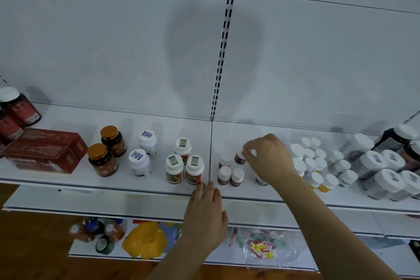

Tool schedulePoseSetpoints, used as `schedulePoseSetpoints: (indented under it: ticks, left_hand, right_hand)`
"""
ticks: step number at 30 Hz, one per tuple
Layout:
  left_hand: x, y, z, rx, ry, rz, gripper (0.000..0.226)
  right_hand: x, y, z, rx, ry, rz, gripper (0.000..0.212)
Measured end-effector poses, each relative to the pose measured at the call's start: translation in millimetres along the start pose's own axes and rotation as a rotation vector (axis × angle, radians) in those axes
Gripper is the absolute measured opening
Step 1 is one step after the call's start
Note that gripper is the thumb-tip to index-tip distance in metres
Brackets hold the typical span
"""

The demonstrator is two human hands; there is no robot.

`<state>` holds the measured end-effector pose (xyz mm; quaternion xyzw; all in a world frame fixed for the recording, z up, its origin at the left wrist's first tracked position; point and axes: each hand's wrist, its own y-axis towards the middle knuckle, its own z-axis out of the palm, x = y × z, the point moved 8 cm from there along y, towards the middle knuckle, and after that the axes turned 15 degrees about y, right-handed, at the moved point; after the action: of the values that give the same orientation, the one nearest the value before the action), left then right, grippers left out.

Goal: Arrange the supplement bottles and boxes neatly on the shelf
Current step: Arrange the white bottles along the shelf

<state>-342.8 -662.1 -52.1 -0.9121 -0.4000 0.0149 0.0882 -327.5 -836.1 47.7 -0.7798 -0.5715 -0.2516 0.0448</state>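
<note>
Left hand (205, 209) flat, relaxed on shelf edge (136, 188); right hand (269, 158) pinches small brown bottle (239, 158).

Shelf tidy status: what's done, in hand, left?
Done: two red boxes, amber-lidded jars and white QR-lidded bottles sit grouped. In hand: right hand pinches a small dark red white-capped bottle; left hand rests at the shelf edge. Left: crowded white-capped bottles at right.

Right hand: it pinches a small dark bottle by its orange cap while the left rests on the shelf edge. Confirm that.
Not quite: the head view shows the right hand pinching the small dark bottle by a white cap. The left hand does rest on the shelf edge.
</note>
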Motion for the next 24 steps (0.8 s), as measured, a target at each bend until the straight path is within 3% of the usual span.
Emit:
schedulePoseSetpoints:
  ticks: [4, 8, 13, 19, 24]
  left_hand:
    - [3, -5, -29, -0.1, -0.25, -0.044, 0.046]
    - [10, -16, -80, -0.269, -0.677, -0.159, 0.02]
    - [19, -35, -122, -0.425, -1.159, -0.275, 0.02]
    - [15, -55, -142, -0.522, -1.293, -0.33, 0.024]
    - [16, -64, -150, -0.566, -1.312, -0.347, 0.031]
  right_hand:
    - [15, -25, -45, -0.265, 0.267, -0.011, 0.005]
    - [30, -50, -68, -0.275, 0.54, 0.131, 0.008]
    - [45, -84, -79, -0.344, 0.852, 0.227, 0.016]
    - [60, -106, -89, -0.491, 1.009, 0.245, 0.016]
    - [69, -111, -81, -0.51, 1.184, 0.251, 0.016]
